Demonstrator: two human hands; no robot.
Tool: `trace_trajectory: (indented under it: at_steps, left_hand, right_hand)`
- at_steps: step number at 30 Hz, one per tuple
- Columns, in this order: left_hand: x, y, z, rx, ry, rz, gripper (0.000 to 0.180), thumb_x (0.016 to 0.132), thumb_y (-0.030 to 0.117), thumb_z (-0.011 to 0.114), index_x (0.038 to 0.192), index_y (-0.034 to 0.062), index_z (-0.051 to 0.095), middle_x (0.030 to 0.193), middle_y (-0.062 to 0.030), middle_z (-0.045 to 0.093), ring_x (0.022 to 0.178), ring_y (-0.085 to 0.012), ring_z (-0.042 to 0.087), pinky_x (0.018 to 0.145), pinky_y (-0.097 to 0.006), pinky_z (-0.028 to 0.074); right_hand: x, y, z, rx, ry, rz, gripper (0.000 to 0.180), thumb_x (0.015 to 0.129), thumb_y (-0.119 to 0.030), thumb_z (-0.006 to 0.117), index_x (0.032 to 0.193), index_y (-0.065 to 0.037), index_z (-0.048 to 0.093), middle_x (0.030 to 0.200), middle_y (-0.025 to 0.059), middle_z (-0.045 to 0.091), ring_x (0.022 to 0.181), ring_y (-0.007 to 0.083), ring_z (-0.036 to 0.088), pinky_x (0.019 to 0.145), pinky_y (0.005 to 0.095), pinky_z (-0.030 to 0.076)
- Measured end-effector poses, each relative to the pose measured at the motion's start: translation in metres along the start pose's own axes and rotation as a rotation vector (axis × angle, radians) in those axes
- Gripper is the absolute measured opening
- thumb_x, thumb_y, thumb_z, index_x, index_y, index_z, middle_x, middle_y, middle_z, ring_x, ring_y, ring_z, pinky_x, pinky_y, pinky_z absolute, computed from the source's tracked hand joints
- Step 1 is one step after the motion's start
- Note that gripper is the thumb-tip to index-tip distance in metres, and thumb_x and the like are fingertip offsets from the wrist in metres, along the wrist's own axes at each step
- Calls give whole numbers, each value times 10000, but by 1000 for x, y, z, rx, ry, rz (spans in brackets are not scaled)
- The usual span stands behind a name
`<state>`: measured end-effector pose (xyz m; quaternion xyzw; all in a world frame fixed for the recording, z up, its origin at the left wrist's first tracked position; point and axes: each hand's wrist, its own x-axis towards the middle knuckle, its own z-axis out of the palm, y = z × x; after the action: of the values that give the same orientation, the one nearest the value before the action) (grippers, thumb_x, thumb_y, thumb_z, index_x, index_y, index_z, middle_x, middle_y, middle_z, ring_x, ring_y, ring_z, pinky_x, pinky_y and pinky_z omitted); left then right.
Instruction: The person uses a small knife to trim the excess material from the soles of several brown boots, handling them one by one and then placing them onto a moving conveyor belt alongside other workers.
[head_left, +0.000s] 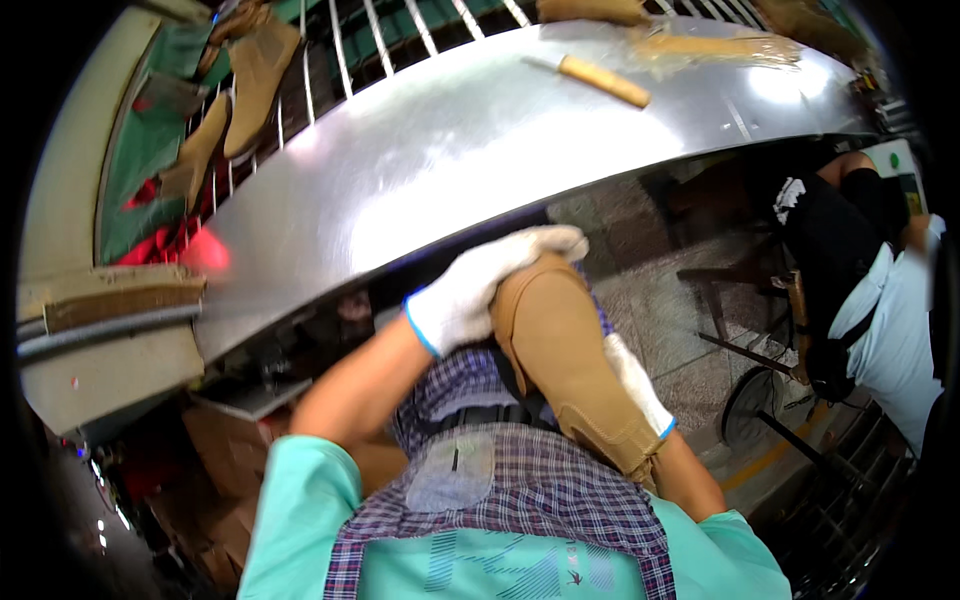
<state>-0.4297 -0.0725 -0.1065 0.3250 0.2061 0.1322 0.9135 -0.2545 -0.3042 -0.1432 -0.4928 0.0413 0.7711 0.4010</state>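
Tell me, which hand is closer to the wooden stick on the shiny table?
Left. The left hand grips the boot's upper end, just below the table. The right hand is lower, farther from the stick.

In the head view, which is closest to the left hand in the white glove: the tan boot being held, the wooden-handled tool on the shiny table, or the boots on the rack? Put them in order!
1. Tan boot: touching the left hand.
2. Wooden-handled tool: up on the shiny metal table, toward the right.
3. Boots on the rack: far top left.
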Motion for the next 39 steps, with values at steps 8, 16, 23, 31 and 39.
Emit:
trace_trajectory:
  at_steps: [8, 16, 23, 31, 39]
  left_hand:
    - [-16, 14, 5, -26, 57, 206, 930, 1031, 537, 656, 1676, -26, 291, 1695, -268, 384, 1523, -349, 465, 1275, -459, 375]
    - [-59, 164, -21, 187, 110, 217, 712, 1054, 484, 631, 1498, -64, 533, 1473, -256, 618, 1351, -375, 625, 1174, -521, 506]
    - [-77, 132, -68, 147, 352, 134, 600, 1139, 423, 511, 1461, -79, 573, 1414, -239, 653, 1264, -299, 672, 1127, -446, 543]
    - [-58, 134, -73, 447, 312, 272, 629, 1082, 432, 630, 1425, -94, 601, 1388, -243, 681, 1267, -292, 672, 1143, -414, 522]
    - [-58, 147, -85, 123, 112, 134, 719, 977, 388, 742, 1423, -142, 550, 1394, -318, 645, 1274, -390, 663, 1152, -489, 515]
  right_hand:
    - [-1, -66, 33, -704, 148, -292, 664, 1114, -546, 522, 1300, 64, 710, 1169, 148, 776, 1078, 200, 703, 950, 389, 551]
    - [21, -91, 152, -924, -111, -592, 680, 1125, -549, 473, 1401, 53, 623, 1193, 238, 747, 1113, 300, 716, 1008, 385, 541]
    - [5, -204, 139, -1501, 477, -1048, 530, 971, -491, 745, 1335, -106, 728, 1171, 175, 769, 1121, 300, 741, 968, 471, 591]
    - [75, -306, 88, -2131, 980, -854, 444, 989, -227, 655, 1424, -171, 589, 1239, 198, 676, 1131, 420, 676, 936, 584, 561]
    - [-26, -129, 153, -731, -31, -330, 412, 1101, -389, 564, 1280, -25, 640, 734, -43, 532, 531, 60, 447, 465, 228, 388]
